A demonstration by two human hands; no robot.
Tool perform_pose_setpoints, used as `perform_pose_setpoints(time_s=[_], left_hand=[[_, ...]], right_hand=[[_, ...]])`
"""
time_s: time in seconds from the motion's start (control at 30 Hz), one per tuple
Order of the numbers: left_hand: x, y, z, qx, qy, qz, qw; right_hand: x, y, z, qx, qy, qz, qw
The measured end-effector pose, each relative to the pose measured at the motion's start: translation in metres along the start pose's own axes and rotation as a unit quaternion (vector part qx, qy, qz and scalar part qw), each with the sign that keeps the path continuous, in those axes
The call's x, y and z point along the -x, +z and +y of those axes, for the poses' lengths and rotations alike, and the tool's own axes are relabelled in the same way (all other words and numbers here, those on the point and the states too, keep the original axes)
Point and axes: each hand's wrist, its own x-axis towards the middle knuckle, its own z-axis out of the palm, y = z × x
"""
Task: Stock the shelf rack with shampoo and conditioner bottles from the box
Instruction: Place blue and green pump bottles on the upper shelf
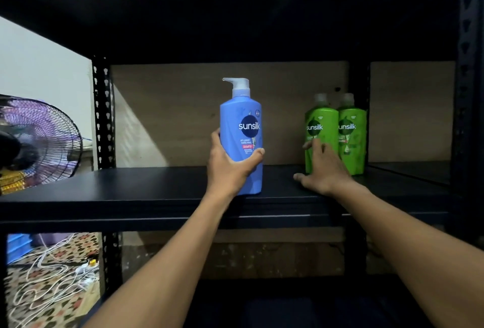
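One blue bottle near shelf edge

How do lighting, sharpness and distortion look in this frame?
Head view: dim overall, the rack frame nearly black; a slanted light patch crosses the backboard at left; the blue pump bottle has a readable label, the green bottles look softer; the right hand has smeared fingers; wide-angle bending bows the shelf.

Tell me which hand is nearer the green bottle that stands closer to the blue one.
Right. The right hand lies directly in front of that green bottle, fingers overlapping its lower label. The left hand grips the blue pump bottle, well off to its left.
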Motion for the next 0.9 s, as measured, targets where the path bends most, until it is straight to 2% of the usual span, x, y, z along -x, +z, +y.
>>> perform_pose_setpoints(time_s=[0.1, 0.17, 0.3, 0.4, 0.63, 0.8, 0.9], left_hand=[[-0.002, -0.01, -0.003, -0.021, -0.002, -0.017, 1.0], [-0.007, -0.02, -0.008, -0.05, -0.013, -0.022, 0.998], [-0.034, -0.032, -0.028, -0.088, -0.098, -0.014, 0.991], [-0.06, -0.033, -0.047, -0.084, -0.147, -0.027, 0.985], [-0.087, -0.015, -0.059, -0.057, -0.206, -0.061, 0.975], [-0.085, -0.005, -0.068, -0.12, -0.171, -0.031, 0.978], [-0.081, -0.006, -0.075, -0.173, -0.159, -0.03, 0.972]], right_hand=[[0.005, -0.003, 0.001, -0.035, -0.005, -0.113, 0.993], [0.005, -0.003, 0.0, -0.027, -0.005, -0.151, 0.988], [0.006, 0.006, -0.028, 0.016, 0.017, -0.21, 0.977], [0.004, 0.018, -0.049, 0.045, 0.035, -0.221, 0.974], [0.005, 0.024, -0.044, 0.021, 0.031, -0.218, 0.975], [0.012, 0.018, -0.047, 0.007, 0.03, -0.203, 0.979], [0.02, 0.012, -0.047, -0.017, 0.033, -0.143, 0.989]])
